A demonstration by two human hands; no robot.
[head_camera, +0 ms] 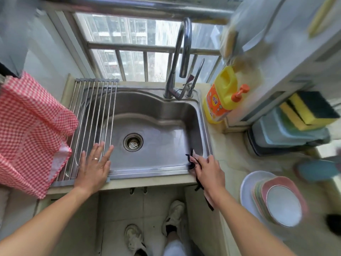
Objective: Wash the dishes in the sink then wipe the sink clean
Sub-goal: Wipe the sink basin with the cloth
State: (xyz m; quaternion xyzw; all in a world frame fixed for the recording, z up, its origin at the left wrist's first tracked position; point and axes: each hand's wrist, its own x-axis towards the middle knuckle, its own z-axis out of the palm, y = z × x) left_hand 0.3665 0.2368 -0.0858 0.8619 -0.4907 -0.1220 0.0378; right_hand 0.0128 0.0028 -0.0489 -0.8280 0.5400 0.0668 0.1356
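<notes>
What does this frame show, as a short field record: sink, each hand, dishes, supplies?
sink: steel sink holds no dishes; drain strainer in place
rack: roll-up rack over the sink's left part
left hand: left hand flat on the rack, fingers spread
right hand: right hand pinches a dark strap at the sink's front right corner
dishes: stacked plates on the counter, right
supplies: detergent bottle, sponges
cloth: red checked cloth, left

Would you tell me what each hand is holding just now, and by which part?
The right hand pinches a dark strap or cord at its upper end by the sink's front rim. The left hand rests flat on the drying rack.
</notes>
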